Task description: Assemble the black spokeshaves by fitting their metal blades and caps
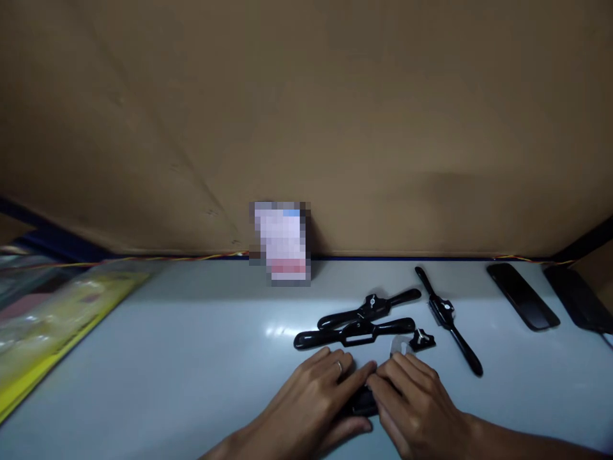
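Note:
My left hand, with a ring on one finger, is closed at the near side of the table, its index finger and thumb on a small black piece. Against it my right hand pinches the same piece from the right. Most of this piece is hidden, so its kind does not show. Just beyond my fingers lies a black spokeshave body with an open slot. A loose metal blade and a black cap with a thumbscrew lie by its right handle. Behind it rests a spokeshave.
Another spokeshave lies slantwise at right, near a black phone and a second dark flat device. A blurred-out lit screen leans on the brown back wall. Clear plastic packs with yellow edging lie at left.

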A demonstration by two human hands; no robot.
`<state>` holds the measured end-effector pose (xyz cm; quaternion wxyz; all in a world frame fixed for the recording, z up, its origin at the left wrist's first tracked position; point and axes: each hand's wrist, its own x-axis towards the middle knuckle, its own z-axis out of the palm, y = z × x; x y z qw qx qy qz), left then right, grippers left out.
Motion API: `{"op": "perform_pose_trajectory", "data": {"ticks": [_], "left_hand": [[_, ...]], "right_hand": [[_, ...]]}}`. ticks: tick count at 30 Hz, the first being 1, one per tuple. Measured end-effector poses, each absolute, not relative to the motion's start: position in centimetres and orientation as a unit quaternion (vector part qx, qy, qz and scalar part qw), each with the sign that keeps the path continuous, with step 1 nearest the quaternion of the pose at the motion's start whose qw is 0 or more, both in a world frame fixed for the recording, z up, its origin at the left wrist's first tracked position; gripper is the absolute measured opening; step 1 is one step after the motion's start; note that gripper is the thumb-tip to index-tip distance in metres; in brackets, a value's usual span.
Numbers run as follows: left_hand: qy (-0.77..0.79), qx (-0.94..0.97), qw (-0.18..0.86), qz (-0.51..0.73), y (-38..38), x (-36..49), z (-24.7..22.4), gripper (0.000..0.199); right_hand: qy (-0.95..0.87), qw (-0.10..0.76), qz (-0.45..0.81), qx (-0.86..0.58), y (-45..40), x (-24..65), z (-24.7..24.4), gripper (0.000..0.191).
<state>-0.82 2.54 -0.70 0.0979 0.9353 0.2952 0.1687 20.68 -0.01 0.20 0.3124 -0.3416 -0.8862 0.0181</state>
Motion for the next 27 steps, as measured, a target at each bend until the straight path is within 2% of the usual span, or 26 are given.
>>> {"op": "perform_pose_trajectory", "data": {"ticks": [6, 12, 16, 21, 24, 27], "left_hand": [[0.267, 0.948, 0.077, 0.158, 2.8, -0.8, 0.0, 0.056], [0.268, 0.947, 0.089, 0.151, 2.6, -0.9, 0.4, 0.052], [0.274, 0.947, 0.087, 0.145, 2.5, -1.1, 0.2, 0.051], [0.267, 0.945, 0.091, 0.167, 2.5, -1.1, 0.2, 0.047], [0.266, 0.943, 0.101, 0.170, 2.6, -1.1, 0.4, 0.046], [0.266, 0.944, 0.101, 0.170, 2.7, -1.2, 0.4, 0.045]], "right_hand": [[-0.901, 0.267, 0.009, -0.343, -0.4, 21.1, 0.4, 0.026], [-0.914, 0.229, 0.062, -0.329, -0.3, 21.4, 0.9, 0.023], [-0.915, 0.238, 0.102, -0.308, 0.1, 21.5, 2.0, 0.017], [-0.927, 0.253, 0.125, -0.247, -0.1, 22.1, 1.9, 0.021], [-0.912, 0.272, 0.108, -0.289, -0.3, 22.3, 1.7, 0.020], [-0.913, 0.251, 0.094, -0.308, -0.2, 22.4, 1.9, 0.019]]}}
